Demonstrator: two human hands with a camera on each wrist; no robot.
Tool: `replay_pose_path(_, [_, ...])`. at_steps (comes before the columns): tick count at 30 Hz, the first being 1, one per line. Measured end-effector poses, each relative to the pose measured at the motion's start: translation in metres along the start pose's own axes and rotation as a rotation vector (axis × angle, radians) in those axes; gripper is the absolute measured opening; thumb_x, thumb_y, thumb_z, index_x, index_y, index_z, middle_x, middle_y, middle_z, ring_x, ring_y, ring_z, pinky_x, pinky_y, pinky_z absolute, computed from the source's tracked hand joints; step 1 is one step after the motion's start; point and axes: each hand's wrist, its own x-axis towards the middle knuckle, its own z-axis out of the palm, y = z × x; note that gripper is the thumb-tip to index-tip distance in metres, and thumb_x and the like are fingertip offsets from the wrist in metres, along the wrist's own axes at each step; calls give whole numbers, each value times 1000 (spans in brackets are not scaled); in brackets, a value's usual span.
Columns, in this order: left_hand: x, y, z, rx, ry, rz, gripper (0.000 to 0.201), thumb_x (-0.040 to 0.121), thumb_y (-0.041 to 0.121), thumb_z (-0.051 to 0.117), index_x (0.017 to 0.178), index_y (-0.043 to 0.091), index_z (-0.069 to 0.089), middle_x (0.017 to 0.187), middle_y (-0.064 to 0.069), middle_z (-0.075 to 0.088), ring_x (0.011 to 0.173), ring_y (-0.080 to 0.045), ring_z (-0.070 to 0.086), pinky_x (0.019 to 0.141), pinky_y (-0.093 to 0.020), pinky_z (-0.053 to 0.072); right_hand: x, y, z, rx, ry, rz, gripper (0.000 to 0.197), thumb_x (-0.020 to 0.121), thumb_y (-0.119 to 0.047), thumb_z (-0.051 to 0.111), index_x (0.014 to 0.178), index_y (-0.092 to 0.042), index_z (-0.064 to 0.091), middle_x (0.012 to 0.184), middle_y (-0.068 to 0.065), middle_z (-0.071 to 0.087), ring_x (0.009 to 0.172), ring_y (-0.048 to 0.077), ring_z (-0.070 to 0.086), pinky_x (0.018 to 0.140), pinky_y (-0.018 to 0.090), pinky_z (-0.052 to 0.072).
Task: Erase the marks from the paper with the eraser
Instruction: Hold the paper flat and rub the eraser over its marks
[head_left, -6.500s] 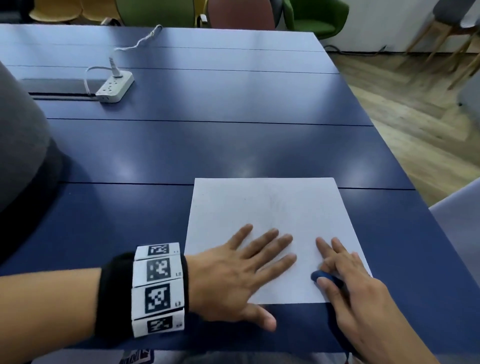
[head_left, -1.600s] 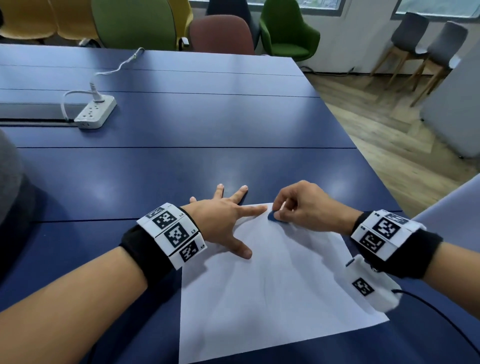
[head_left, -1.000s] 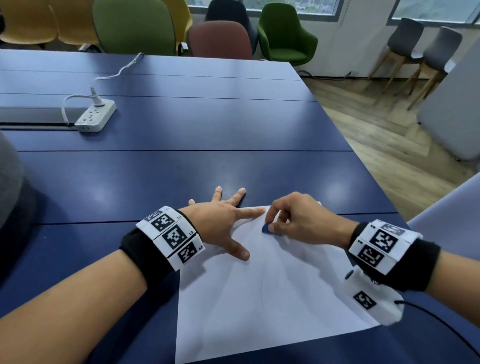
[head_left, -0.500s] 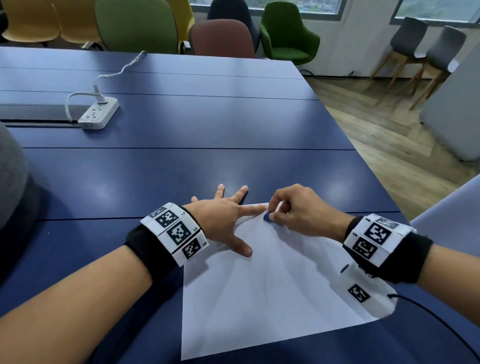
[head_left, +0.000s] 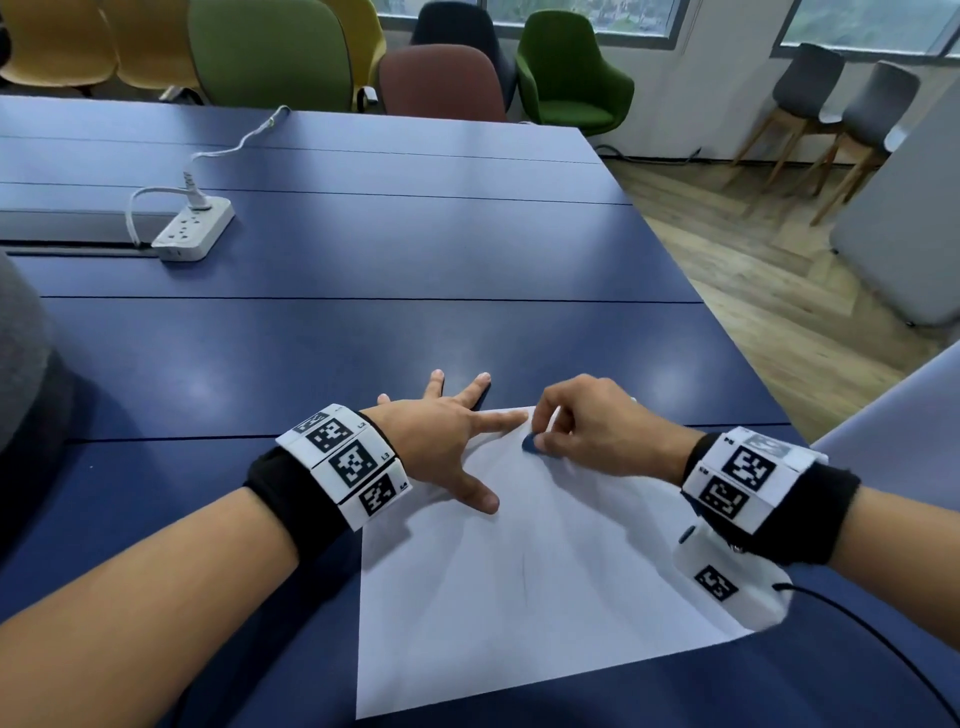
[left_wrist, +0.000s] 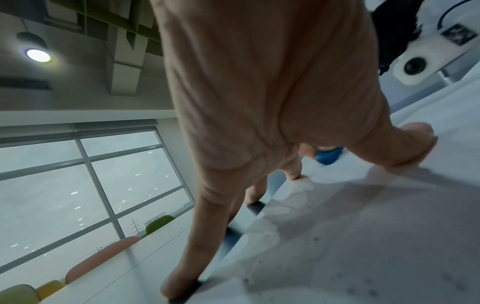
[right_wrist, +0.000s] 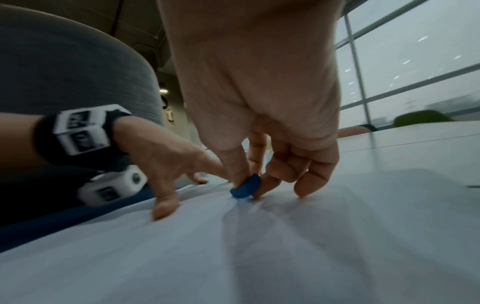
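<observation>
A white sheet of paper (head_left: 519, 597) lies skewed on the blue table (head_left: 311, 353). My right hand (head_left: 587, 431) pinches a small blue eraser (head_left: 531, 444) between thumb and fingers and presses it onto the paper near its far corner. The eraser (right_wrist: 245, 187) touches the sheet in the right wrist view and also shows in the left wrist view as a blue eraser (left_wrist: 328, 156). My left hand (head_left: 447, 436) lies spread flat, with forefinger and thumb on the paper's far left part and the other fingers on the table. Only a faint line shows on the sheet.
A white power strip (head_left: 195, 231) with its cable lies at the back left of the table. Several coloured chairs (head_left: 436, 83) stand behind the far edge. The table's right edge (head_left: 727, 332) drops to a wooden floor.
Since long ago the paper has turned and both hands have gone to its far corner. In the last second my right hand rubs the eraser in small strokes; the left hand stays put.
</observation>
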Motion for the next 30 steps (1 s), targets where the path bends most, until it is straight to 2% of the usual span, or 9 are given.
replay_pose_path(2, [0,0,0,-2,-1,-6,102,68,72,69,139,69,-6,159,17,-22,147,-34,-17,102,-78,18,3,7,-2,37,58,54,11,78,-36,70,76,-27,63,66,-12,64,64,2,57,73,26,50])
replay_pose_path(3, [0,0,1,-1,-3,-8,103,68,72,69,139,68,-5,159,17,-22,147,-34,-17,102,-78,18,-1,6,0,40,54,51,10,79,-34,70,76,-27,64,67,-10,65,62,0,56,72,26,49])
replay_pose_path(5, [1,-1,1,6,-5,-8,103,68,72,68,138,69,-6,159,17,-22,147,-34,-17,101,-78,18,-12,-3,6,0,-9,-14,7,81,-31,69,79,-25,64,67,-8,67,54,-2,55,59,8,41])
replay_pose_path(7, [1,-1,0,11,-4,-9,102,68,72,68,139,68,-6,159,17,-22,147,-34,-17,101,-78,18,-16,-6,6,-37,-65,-55,7,81,-30,69,80,-25,65,64,-9,65,53,-6,54,56,4,39])
replay_pose_path(11, [0,0,-1,14,-7,-11,101,69,72,67,141,66,-4,158,18,-22,147,-32,-17,103,-77,17,0,9,-10,0,34,28,8,81,-29,71,81,-23,66,64,-13,59,60,2,55,58,17,42])
replay_pose_path(17, [1,-1,0,11,-7,-10,102,68,72,68,140,67,-5,158,17,-22,147,-34,-18,102,-77,18,-20,-3,5,-70,-104,-97,7,81,-31,70,81,-24,66,68,-8,67,55,-3,54,55,6,39])
replay_pose_path(22, [-1,1,-1,11,-12,-17,102,69,71,68,141,65,-3,158,18,-22,147,-32,-18,103,-77,17,-2,10,-10,-24,-10,1,7,82,-29,70,80,-24,65,65,-12,59,58,-1,53,63,23,43])
replay_pose_path(26, [-1,0,0,12,-12,-19,101,69,71,68,141,65,-4,158,17,-23,147,-33,-18,103,-76,18,-22,1,5,-66,-104,-82,5,82,-30,68,82,-26,64,70,-8,66,59,1,55,59,12,41])
replay_pose_path(30, [0,0,-1,15,-12,-16,101,69,71,68,141,65,-3,158,18,-23,147,-33,-18,103,-77,17,-11,5,-6,-89,-45,-33,4,83,-29,67,84,-26,65,70,-11,63,60,-3,52,64,25,42])
